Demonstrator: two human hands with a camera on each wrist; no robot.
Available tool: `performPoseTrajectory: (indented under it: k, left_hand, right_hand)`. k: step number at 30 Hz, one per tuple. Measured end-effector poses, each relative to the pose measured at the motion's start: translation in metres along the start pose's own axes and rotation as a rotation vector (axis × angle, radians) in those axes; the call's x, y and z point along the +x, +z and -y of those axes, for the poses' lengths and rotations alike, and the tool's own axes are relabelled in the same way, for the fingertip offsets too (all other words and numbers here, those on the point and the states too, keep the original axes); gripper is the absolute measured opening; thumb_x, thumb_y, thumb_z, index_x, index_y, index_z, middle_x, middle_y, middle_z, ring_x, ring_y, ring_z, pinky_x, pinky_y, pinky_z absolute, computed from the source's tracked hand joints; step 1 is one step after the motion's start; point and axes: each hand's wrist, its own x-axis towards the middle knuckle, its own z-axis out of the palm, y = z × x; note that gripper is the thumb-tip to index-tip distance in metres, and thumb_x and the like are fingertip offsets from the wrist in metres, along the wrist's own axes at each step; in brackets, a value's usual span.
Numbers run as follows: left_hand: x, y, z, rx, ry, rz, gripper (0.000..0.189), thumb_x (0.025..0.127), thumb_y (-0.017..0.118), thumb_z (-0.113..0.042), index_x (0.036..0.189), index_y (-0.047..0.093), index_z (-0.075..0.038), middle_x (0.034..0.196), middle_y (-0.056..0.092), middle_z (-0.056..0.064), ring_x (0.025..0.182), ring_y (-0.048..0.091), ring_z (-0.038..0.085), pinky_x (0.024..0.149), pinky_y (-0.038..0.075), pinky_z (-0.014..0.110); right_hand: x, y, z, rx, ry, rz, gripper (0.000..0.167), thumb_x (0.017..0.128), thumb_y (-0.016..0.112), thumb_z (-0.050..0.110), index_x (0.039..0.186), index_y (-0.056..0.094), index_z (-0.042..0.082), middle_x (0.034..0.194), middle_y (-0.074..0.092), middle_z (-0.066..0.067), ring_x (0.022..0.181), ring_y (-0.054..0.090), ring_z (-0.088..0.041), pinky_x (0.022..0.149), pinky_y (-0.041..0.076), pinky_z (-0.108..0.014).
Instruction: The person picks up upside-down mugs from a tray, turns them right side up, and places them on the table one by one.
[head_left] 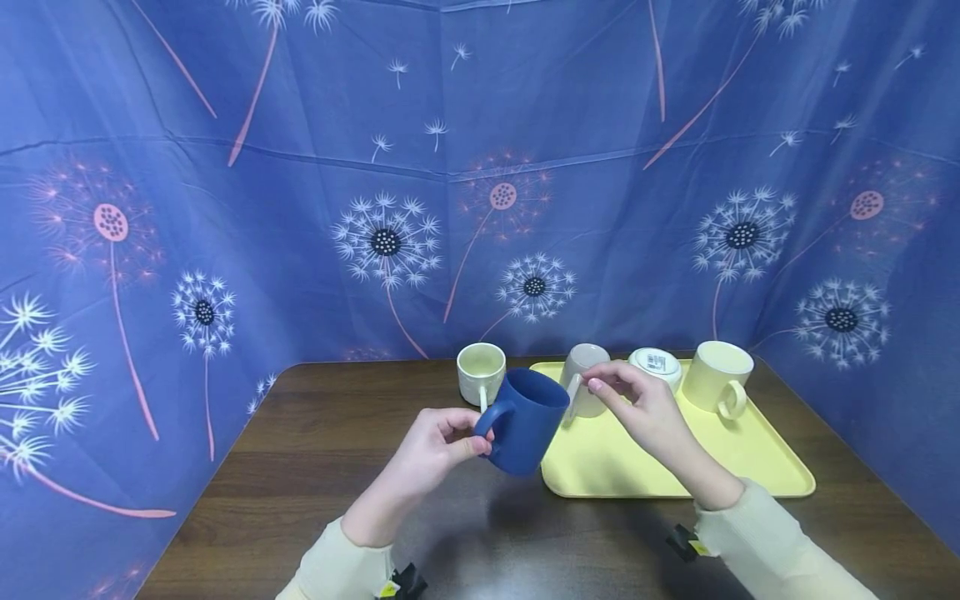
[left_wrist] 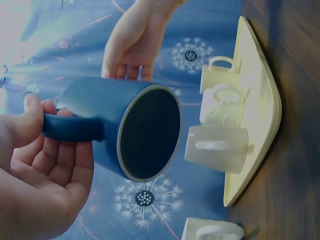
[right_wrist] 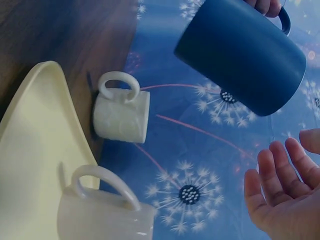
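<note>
Your left grip (head_left: 441, 450) pinches the handle (left_wrist: 75, 128) of a matte dark-blue cylindrical mug (head_left: 519, 435), leaning toward your right grip (head_left: 643, 410), which hovers beside it, relaxed, holding nothing.

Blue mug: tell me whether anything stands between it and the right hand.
Nothing visible does. In the right wrist view, an open gap separates the right hand from the blue mug held by the left hand. In the head view the gray mug shows its handle between them, yet it sits on the tray.
</note>
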Motion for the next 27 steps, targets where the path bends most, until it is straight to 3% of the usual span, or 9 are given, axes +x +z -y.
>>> performPoseTrajectory:
  k: [4, 9, 13, 18, 23, 27]
  left_hand:
    - [0.001, -0.005, 0.0, 0.029, -0.01, -0.084, 0.014, 0.083, 0.067, 0.002, 0.091, 0.064, 0.012, 0.082, 0.065, 0.016, 0.076, 0.061, 0.01, 0.073, 0.051, 0.025]
    - [0.003, -0.009, 0.003, 0.038, -0.027, -0.219, 0.012, 0.083, 0.067, 0.002, 0.09, 0.065, 0.011, 0.081, 0.065, 0.016, 0.075, 0.061, 0.01, 0.073, 0.051, 0.024]
    - [0.006, -0.012, 0.009, 0.024, 0.005, -0.317, 0.011, 0.081, 0.067, 0.005, 0.089, 0.065, 0.012, 0.083, 0.065, 0.021, 0.075, 0.061, 0.009, 0.072, 0.051, 0.023]
    - [0.009, -0.018, 0.019, 0.031, 0.042, -0.38, 0.011, 0.081, 0.067, 0.004, 0.089, 0.066, 0.011, 0.086, 0.065, 0.025, 0.077, 0.063, 0.008, 0.074, 0.051, 0.024]
    - [0.012, -0.023, 0.026, 0.06, 0.053, -0.444, 0.009, 0.08, 0.069, 0.004, 0.087, 0.067, 0.01, 0.082, 0.068, 0.019, 0.077, 0.063, 0.008, 0.073, 0.051, 0.024]
    - [0.015, -0.026, 0.029, 0.078, 0.044, -0.531, 0.008, 0.079, 0.071, 0.004, 0.086, 0.069, 0.008, 0.079, 0.07, 0.012, 0.076, 0.063, 0.007, 0.07, 0.048, 0.022]
  right_hand:
    - [0.0, 0.003, -0.008, 0.027, 0.061, -0.018, 0.014, 0.091, 0.062, 0.011, 0.103, 0.068, 0.007, 0.094, 0.07, -0.01, 0.083, 0.065, -0.003, 0.072, 0.048, -0.013]
    - [0.0, 0.007, -0.019, 0.086, 0.125, -0.035, 0.019, 0.092, 0.061, 0.012, 0.106, 0.065, 0.001, 0.096, 0.067, -0.018, 0.083, 0.062, 0.0, 0.073, 0.048, -0.013]
    - [0.0, 0.011, -0.03, 0.09, 0.159, -0.035, 0.021, 0.092, 0.061, 0.012, 0.107, 0.064, -0.003, 0.097, 0.067, -0.018, 0.082, 0.061, 0.001, 0.072, 0.048, -0.013]
    - [-0.001, 0.013, -0.04, 0.049, 0.205, -0.013, 0.024, 0.092, 0.06, 0.014, 0.108, 0.063, -0.003, 0.099, 0.067, -0.017, 0.084, 0.059, 0.002, 0.073, 0.048, -0.015]
    - [0.0, 0.014, -0.05, 0.005, 0.286, 0.061, 0.03, 0.093, 0.06, 0.017, 0.114, 0.06, -0.004, 0.102, 0.066, -0.017, 0.09, 0.06, -0.011, 0.073, 0.049, -0.02]
    - [0.001, 0.015, -0.057, 0.039, 0.366, 0.102, 0.036, 0.094, 0.058, 0.017, 0.121, 0.055, -0.006, 0.108, 0.063, -0.02, 0.096, 0.061, -0.022, 0.074, 0.05, -0.02]
